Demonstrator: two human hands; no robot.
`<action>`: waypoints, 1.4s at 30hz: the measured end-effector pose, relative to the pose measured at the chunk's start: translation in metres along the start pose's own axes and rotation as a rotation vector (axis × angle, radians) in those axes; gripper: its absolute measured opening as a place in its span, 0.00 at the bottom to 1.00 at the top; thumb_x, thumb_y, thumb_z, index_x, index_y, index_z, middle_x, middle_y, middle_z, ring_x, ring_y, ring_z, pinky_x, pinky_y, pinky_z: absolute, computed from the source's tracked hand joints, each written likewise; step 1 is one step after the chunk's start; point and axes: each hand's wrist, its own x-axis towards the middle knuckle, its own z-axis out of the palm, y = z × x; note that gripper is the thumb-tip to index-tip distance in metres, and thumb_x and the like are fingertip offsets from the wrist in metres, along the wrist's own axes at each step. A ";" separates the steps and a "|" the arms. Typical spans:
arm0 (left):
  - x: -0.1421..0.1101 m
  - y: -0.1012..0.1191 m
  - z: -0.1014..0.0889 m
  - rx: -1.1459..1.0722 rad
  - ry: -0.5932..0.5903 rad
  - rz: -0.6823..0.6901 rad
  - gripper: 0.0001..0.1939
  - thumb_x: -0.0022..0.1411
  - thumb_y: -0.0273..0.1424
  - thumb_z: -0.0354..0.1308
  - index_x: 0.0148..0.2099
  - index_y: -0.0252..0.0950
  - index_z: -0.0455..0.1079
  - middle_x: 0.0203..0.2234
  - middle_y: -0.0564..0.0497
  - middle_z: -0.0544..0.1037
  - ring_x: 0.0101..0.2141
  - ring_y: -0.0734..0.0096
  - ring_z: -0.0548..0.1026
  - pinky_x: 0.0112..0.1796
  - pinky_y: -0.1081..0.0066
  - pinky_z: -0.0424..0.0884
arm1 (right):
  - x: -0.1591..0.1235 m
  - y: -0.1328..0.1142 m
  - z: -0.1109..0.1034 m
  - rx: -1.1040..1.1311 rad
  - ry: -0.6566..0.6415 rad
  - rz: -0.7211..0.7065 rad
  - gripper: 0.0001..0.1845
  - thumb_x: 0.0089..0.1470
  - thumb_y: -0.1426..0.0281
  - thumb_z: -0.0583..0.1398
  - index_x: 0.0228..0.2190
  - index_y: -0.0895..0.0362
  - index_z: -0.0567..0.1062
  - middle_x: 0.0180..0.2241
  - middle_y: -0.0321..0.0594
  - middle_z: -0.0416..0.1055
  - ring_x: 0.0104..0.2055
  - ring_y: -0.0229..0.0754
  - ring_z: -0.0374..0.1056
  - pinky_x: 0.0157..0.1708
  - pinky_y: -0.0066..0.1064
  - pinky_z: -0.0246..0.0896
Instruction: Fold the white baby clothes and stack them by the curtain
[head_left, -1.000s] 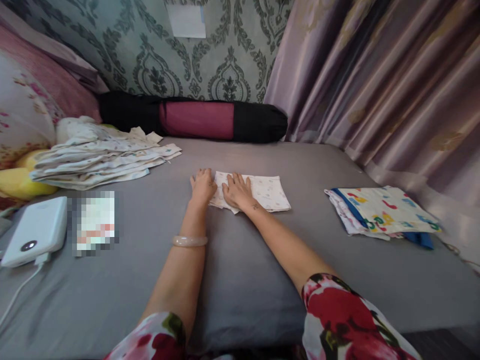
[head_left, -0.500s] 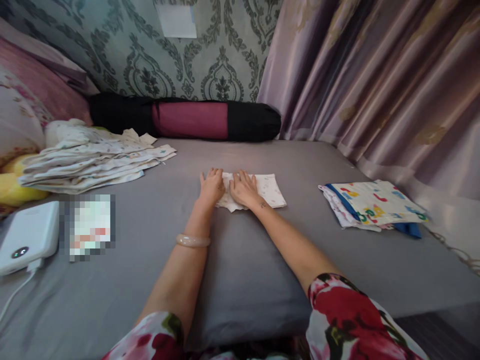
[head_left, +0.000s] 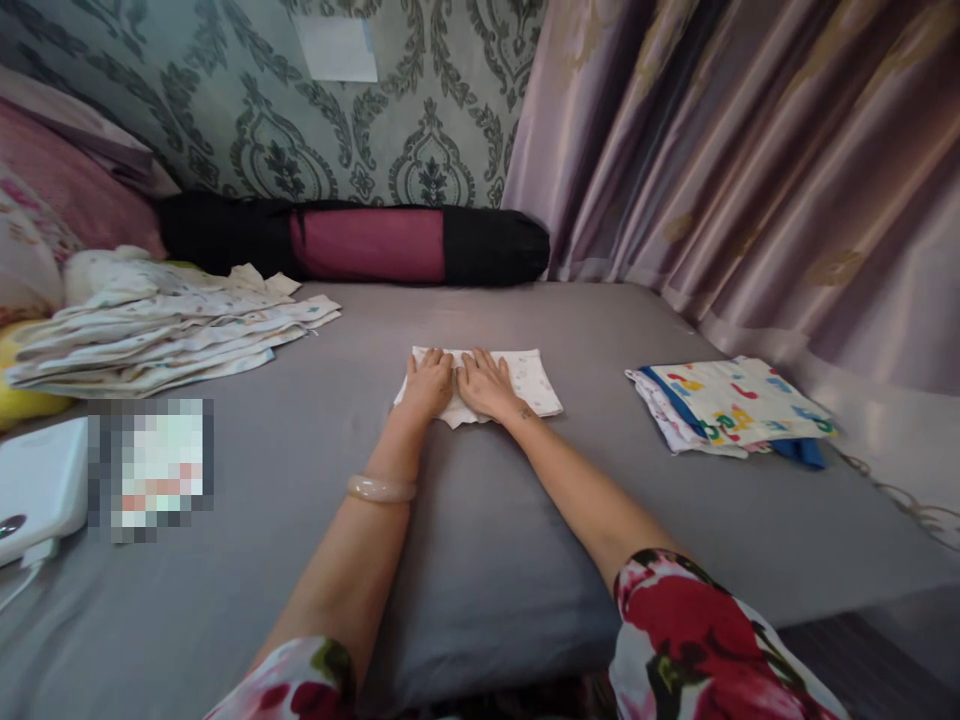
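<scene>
A small white printed garment (head_left: 534, 382), folded flat, lies on the grey bed sheet (head_left: 495, 540) in front of me. My left hand (head_left: 429, 382) rests palm down on its left half, fingers stretched out. Beside it, my right hand (head_left: 485, 384) lies flat on the middle of the cloth, its fingers slightly spread. Both hands press on the fabric without gripping it. A bit of the garment's near edge pokes out unevenly between the wrists.
On the right lies a stack of folded clothes (head_left: 742, 400). A pile of pale printed clothes (head_left: 172, 325) sits at the left, behind a white power bank (head_left: 45, 485) and a blurred item (head_left: 161, 465). A long black and maroon bag (head_left: 367, 243) runs along the wall.
My left hand has moved from the garment's left edge onto its left part, and that side now shows spread out flat. My right hand stays in place. The view has shifted slightly right.
</scene>
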 end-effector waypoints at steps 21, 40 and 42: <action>0.002 0.006 0.008 0.002 -0.030 0.110 0.24 0.70 0.39 0.38 0.62 0.36 0.59 0.63 0.39 0.61 0.64 0.58 0.54 0.62 0.46 0.45 | -0.009 0.027 -0.008 -0.041 -0.035 0.021 0.28 0.65 0.65 0.43 0.62 0.61 0.59 0.66 0.51 0.50 0.68 0.50 0.43 0.64 0.51 0.34; -0.002 0.009 -0.001 -0.016 -0.120 0.191 0.36 0.65 0.54 0.41 0.66 0.35 0.54 0.65 0.38 0.56 0.66 0.53 0.50 0.62 0.46 0.39 | -0.018 0.050 -0.012 -0.061 -0.015 0.043 0.28 0.65 0.65 0.42 0.62 0.61 0.59 0.66 0.49 0.51 0.68 0.50 0.44 0.65 0.51 0.35; -0.002 0.008 0.001 -0.023 -0.121 0.195 0.39 0.63 0.56 0.42 0.66 0.35 0.54 0.66 0.37 0.55 0.66 0.52 0.50 0.62 0.45 0.38 | -0.020 0.055 -0.016 -0.066 -0.056 0.033 0.29 0.65 0.64 0.42 0.63 0.62 0.57 0.67 0.50 0.49 0.69 0.50 0.42 0.65 0.50 0.34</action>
